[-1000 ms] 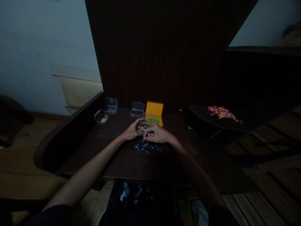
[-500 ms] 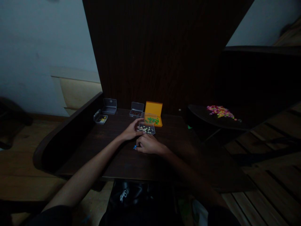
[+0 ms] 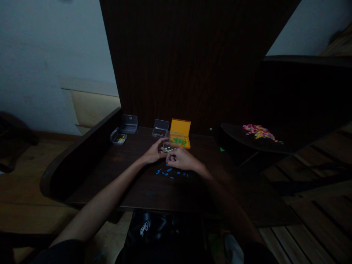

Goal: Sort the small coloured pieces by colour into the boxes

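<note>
A small clear plastic box (image 3: 166, 147) with several whitish pieces in it stands on the dark wooden table. My left hand (image 3: 154, 152) grips the box's left side, fingers behind and thumb in front. Over the box's near right part, my right hand (image 3: 183, 159) is closed with its fingers curled together; whatever they pinch is hidden. It covers part of the box. Several small blue pieces (image 3: 169, 170) lie scattered on the table just below my right hand.
Behind the box stands an open orange case (image 3: 180, 127) with green pieces. Clear lidded boxes (image 3: 160, 132), (image 3: 129, 128) and a yellow-piece box (image 3: 118, 139) are farther left. Pink and yellow pieces (image 3: 258, 131) are heaped on the right ledge. A dark armrest (image 3: 79, 157) borders the left.
My right hand has moved up and to the right, from the blue pieces to over the box, uncovering several blue pieces. My left hand stays at the box.
</note>
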### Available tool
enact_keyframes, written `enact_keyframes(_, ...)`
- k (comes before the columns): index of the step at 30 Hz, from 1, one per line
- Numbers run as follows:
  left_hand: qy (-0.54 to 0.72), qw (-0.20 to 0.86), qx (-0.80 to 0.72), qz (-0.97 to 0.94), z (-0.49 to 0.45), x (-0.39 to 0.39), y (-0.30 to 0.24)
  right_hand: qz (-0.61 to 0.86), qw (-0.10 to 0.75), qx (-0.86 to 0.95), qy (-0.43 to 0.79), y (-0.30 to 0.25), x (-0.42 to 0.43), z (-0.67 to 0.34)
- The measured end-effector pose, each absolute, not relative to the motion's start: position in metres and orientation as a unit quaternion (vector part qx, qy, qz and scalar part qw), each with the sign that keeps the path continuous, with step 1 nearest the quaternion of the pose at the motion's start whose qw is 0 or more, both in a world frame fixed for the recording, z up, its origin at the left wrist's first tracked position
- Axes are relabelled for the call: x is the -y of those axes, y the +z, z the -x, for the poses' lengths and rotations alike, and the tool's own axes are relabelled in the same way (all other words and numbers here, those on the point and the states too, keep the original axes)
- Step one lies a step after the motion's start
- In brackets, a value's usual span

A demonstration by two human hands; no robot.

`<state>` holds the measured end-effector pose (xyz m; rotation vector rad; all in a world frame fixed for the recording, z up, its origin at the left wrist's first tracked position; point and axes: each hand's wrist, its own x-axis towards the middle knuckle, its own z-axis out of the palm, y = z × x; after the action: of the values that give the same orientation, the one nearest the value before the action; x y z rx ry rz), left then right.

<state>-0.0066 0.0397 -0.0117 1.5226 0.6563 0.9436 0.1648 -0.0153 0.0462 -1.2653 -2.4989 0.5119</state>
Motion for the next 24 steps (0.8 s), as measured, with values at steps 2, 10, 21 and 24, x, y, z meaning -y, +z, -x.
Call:
enact_keyframes(2, 0.402, 0.583, -0.279, -0.649, 0.006, -0.039, -0.011, 0.444, 0.189, 0.856, 0.188, 0.053, 0.009, -0.174)
enact_keyframes(10, 0.399, 0.598, -0.283, -0.635, 0.003, -0.035, -0.011, 0.484, 0.244, 0.825, 0.161, 0.049, -0.012, -0.192)
enact_keyframes(21, 0.396, 0.595, -0.282, -0.640, 0.002, -0.036, -0.013, 0.511, 0.237, 0.818, 0.116, 0.031, -0.025, -0.183)
enact_keyframes(24, 0.399, 0.597, -0.277, -0.638, 0.002, -0.037, -0.015, 0.506, 0.226, 0.827, 0.096, 0.029, -0.026, -0.182)
